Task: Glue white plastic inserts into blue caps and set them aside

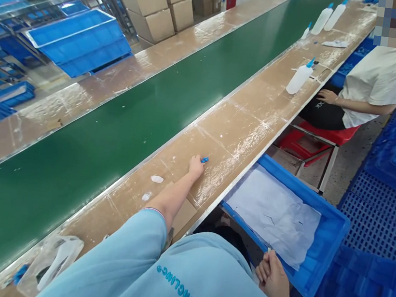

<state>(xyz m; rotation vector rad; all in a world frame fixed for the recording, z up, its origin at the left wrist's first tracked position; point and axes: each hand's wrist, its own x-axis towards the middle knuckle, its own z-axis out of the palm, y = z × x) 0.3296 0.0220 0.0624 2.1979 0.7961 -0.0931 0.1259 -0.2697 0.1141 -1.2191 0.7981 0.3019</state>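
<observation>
My left hand (pixel 196 167) reaches out over the brown, film-covered worktop, its fingers closed on a small blue piece (pixel 205 159). What kind of piece it is, I cannot make out. Low on the right, near my body, my right hand (pixel 273 277) is closed in a pinch. A tiny pale object (pixel 269 250) pokes out between thumb and finger, too small to name. That hand is beside the near edge of a blue tray (pixel 330 253) lined with a white sheet (pixel 273 212). Two whitish patches (pixel 157 179) lie on the worktop left of my left forearm.
A green conveyor belt (pixel 112 132) runs along the worktop's far side. White squeeze bottles (pixel 299 79) with blue tips stand farther up. A co-worker (pixel 377 89) sits on a red stool at right. A clear plastic container (pixel 47 265) is at lower left; cartons (pixel 151 6) are stacked beyond.
</observation>
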